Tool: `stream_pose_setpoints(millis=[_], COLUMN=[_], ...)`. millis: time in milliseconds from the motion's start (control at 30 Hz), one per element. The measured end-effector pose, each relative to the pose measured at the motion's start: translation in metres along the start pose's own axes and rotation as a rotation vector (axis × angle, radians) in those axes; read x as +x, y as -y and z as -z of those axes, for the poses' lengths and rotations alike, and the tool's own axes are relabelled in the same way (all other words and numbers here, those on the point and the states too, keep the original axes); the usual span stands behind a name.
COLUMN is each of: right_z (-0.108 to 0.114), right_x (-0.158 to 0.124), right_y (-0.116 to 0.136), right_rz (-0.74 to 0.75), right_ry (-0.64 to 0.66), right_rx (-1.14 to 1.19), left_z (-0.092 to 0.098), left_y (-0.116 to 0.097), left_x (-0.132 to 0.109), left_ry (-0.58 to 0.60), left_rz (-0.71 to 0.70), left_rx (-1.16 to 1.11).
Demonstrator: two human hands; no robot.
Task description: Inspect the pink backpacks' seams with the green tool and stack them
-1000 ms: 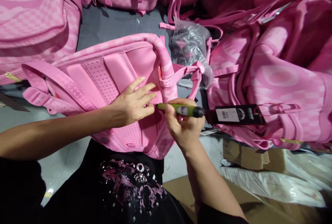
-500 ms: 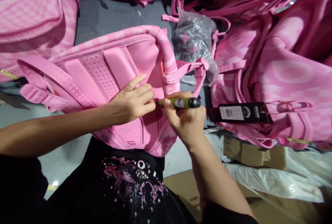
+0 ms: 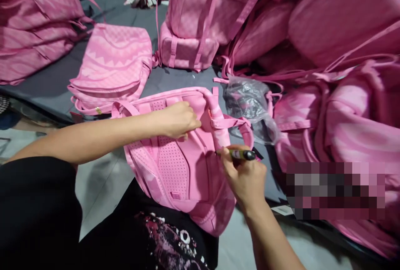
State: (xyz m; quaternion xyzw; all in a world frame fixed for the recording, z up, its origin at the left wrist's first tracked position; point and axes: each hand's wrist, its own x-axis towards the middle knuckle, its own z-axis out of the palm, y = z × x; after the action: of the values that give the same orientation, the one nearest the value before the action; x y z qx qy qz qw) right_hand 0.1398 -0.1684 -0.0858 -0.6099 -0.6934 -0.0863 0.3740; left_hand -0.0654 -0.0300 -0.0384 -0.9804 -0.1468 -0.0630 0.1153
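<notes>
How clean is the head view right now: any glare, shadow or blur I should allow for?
In the head view, bright glints streak the clear plastic bag; in the head view, shadow darkens gaps among the pink bags at upper right; in the head view, coarse pixel blocks hide a patch at lower right; in the head view, the marker in the right hand looks slightly soft.

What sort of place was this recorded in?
Likely a bag workshop or stockroom: stacked pink backpacks, a broad grey work surface, and a clear plastic bag lying on it.
</notes>
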Motion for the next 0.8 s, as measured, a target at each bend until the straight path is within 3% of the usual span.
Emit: stream_pose_setpoints(millis=[100,233,300,400,500,600,667,733,800], right_z=[0.014,0.041,0.052,0.051,0.033,0.019,0.016,0.015,0.014], right_x=[-0.013,-0.021,-0.019,-0.016,-0.019,-0.030,-0.037,-0.043,-0.044], right_y=[0.018,0.058,0.068,0.060,0.037,0.021,0.020,0.024,0.030], right_rz=[0.003,0.316,0.464,0.522,0.465,0.457,0.467,0.460,0.435], right_ry=[-0.048,-0.098,-0.090,-0.054,-0.017,-0.020,-0.059,-0.094,-0.104], right_rx=[0.298,0.414,0.397,0.394,0.405,0.384,0.368,0.361,0.369], left_z=[0.027,0.070,0.081,0.070,0.045,0.036,0.040,0.043,0.040], left_y=[-0.017,-0.062,-0.082,-0.097,-0.095,-0.086,-0.080,-0.072,-0.060], left_x=[-0.016,-0.051,-0.065,-0.071,-0.061,-0.047,-0.036,-0.020,0.002], left_ry=[-0.050,-0.242,-0.295,-0.250,-0.192,-0.364,-0.462,-0.404,-0.244], left_rz=[0.060,0.118,0.182,0.295,0.251,0.109,0.108,0.168,0.232], left_rx=[-0.024,-0.103,-0.192,-0.316,-0.329,-0.176,-0.050,0.023,0.045])
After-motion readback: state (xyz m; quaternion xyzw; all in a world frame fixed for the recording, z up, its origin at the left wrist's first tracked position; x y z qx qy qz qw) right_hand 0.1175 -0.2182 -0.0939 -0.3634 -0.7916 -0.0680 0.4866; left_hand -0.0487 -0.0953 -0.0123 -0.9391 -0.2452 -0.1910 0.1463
